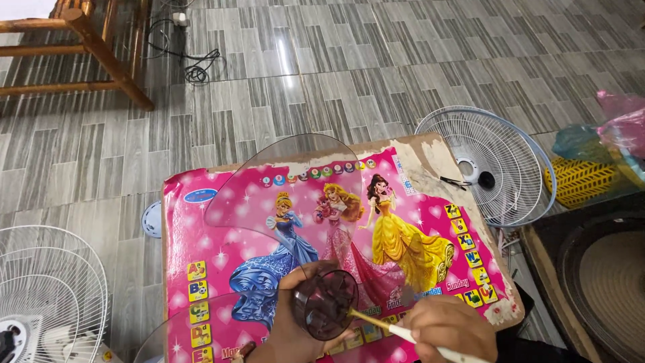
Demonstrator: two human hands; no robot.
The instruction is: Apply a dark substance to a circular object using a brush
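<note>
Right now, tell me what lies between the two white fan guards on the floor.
In the head view, the small pink picture table stands between the left fan guard and the right one, with clear fan blades lying on it.

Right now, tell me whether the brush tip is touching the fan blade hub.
Touching. The head view shows the brush, held in the right hand, with its bristle end resting against the rim of the smoky transparent fan blade hub that the left hand grips.
</note>
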